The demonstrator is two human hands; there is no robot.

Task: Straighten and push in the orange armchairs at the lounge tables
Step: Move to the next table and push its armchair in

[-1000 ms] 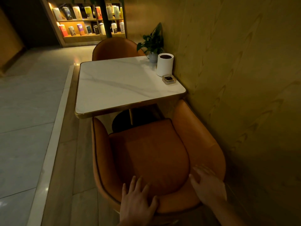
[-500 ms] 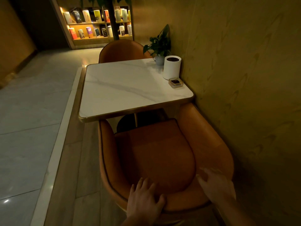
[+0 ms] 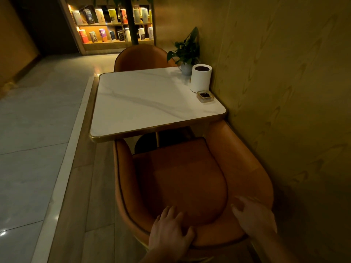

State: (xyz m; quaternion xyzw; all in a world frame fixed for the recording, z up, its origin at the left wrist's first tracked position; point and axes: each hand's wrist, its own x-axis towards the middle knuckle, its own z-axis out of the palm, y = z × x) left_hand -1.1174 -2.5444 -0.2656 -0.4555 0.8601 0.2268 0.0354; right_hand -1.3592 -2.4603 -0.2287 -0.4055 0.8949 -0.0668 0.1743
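An orange armchair (image 3: 186, 179) stands right below me, its arms reaching the near edge of a white marble table (image 3: 148, 103). My left hand (image 3: 170, 231) grips the top of the chair's backrest, fingers over the inside. My right hand (image 3: 253, 215) lies on the backrest's right curve, fingers spread over the rim. A second orange armchair (image 3: 141, 57) stands at the table's far side, its back toward the bookshelf.
A wood-panelled wall (image 3: 284, 92) runs close along the right of chair and table. On the table's right edge stand a potted plant (image 3: 187, 52), a white cylinder (image 3: 201, 77) and a small ashtray (image 3: 205, 96). Tiled floor (image 3: 34, 130) lies to the left, a lit bookshelf (image 3: 112, 25) beyond.
The near armchair has slid forward toward the table, its arms closer to the table edge. Both hands stayed on the backrest and the view moved forward with them.
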